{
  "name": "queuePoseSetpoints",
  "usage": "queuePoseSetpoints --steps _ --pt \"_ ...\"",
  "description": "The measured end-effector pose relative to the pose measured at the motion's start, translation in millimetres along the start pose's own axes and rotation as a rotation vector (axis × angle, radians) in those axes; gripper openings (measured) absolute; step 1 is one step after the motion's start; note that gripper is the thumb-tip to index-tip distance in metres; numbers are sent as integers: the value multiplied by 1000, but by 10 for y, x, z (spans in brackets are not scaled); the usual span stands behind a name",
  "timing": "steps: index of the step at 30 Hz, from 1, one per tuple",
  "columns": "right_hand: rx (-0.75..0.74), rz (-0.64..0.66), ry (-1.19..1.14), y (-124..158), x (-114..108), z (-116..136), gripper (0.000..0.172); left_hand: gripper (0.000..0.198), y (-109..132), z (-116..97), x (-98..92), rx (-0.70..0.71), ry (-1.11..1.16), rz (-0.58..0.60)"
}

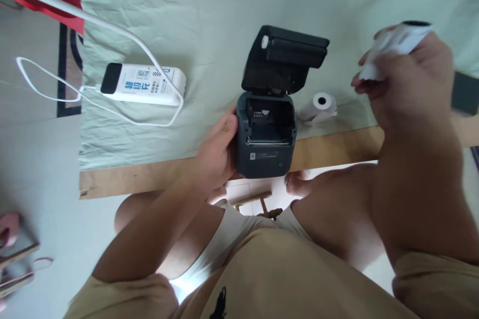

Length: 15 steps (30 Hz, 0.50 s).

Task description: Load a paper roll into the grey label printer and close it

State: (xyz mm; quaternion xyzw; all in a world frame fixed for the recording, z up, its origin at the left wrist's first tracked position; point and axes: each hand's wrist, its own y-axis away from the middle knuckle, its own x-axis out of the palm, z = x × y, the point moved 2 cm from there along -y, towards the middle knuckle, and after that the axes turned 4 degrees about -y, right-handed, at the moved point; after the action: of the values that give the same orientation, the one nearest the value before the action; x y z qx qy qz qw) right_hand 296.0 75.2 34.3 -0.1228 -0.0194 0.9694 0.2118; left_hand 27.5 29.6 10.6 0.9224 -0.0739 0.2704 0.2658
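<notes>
A small dark printer (266, 159) with its lid (286, 55) raised stands at the table's front edge, and its paper compartment holds no roll. My left hand (219, 147) grips the printer's left side, thumb against the casing. Right of the printer, a small white paper roll (321, 104) rests on the cloth. Farther right, my right hand (411, 75), somewhat blurred, is raised and closed around a crumpled white wrapper or label piece (402, 42) with a dark opening at its end; what exactly it is I cannot make out.
On the left of the pale green cloth (217, 5) lies a white power strip or power bank (144, 84) with a looping white cable (123, 30). A red chair (67, 2) is beyond the left edge. My knees are under the wooden table edge (149, 174).
</notes>
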Motion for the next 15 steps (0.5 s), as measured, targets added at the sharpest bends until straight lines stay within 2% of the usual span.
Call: queuePoseSetpoints --steps 4,7,12,13,15 --pt "-68 73 253 63 1 -152 20 15 -20 1 0 39 -2 14" --pt "-199 92 484 89 -17 -169 26 16 -29 -3 0 45 -38 -22" --pt "-223 85 625 76 -39 -178 58 18 -14 -26 33 45 -89 -36" --pt "-282 82 602 111 -40 -143 56 18 -11 -30 37 48 -87 -38" --pt "-503 20 525 241 -39 -27 40 16 -9 -31 37 52 -83 -41"
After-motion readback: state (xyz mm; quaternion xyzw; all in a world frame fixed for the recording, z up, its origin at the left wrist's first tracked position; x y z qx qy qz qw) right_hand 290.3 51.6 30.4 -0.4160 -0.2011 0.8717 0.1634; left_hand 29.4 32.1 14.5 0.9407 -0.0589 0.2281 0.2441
